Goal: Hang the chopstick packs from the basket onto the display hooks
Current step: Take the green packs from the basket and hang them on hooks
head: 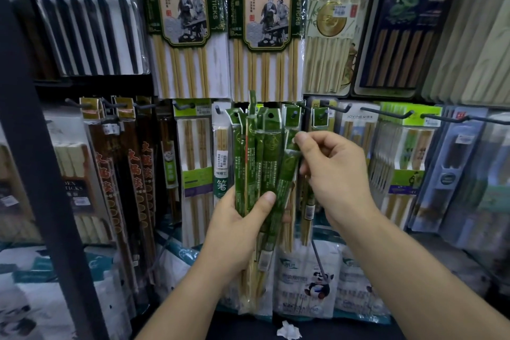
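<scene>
I watched the left hand (237, 225) grip a bundle of green chopstick packs (266, 165) before the middle display hooks (392, 114); the right hand (332, 171) pinched one pack's top. Big packs (179, 8) above read "CHOPSTICKS", 火锅筷.

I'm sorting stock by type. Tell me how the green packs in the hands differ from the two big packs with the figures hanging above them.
The green packs are slim sleeves; the two big packs are wide, with white backing. The green packs are bunched and fanned in the left hand, the right hand pinching one; the big packs hang flat, side by side. Both hold pale chopsticks.
</scene>
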